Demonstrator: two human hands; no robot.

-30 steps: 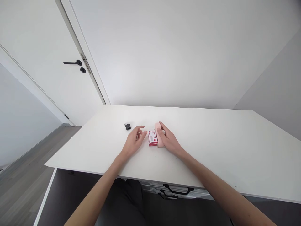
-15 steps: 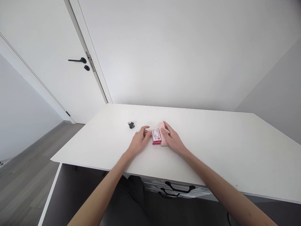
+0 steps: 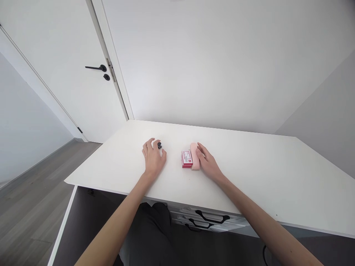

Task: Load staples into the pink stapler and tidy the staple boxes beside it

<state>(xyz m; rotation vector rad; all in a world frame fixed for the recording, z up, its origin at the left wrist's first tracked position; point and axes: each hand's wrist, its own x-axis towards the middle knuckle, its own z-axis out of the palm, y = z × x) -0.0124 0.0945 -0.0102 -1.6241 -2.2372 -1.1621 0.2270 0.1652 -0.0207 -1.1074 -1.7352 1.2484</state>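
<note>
My left hand (image 3: 153,158) hovers over or rests on the desk at the left with its fingers spread around some black binder clips (image 3: 159,145). The fingers partly hide the clips, and whether they touch them I cannot tell. Nearer the middle, a stack of small red-and-white boxes (image 3: 187,158) lies flat. Against its right side is a long, pale pink stapler-like object (image 3: 195,158). My right hand (image 3: 207,161) holds that pink object by its right side, thumb at its edge and fingertips near its far end.
All of this lies on a white desk (image 3: 249,173) with a wall behind it. Drawers with black handles (image 3: 212,218) sit below the front edge. To the left are a white door (image 3: 55,55) with a black handle (image 3: 95,68) and a grey floor (image 3: 30,214).
My left hand has left the boxes and moved left to the binder clips, its fingers spreading. My right hand stays at the pink object, its thumb shifted toward the right edge. The view has shifted slightly.
</note>
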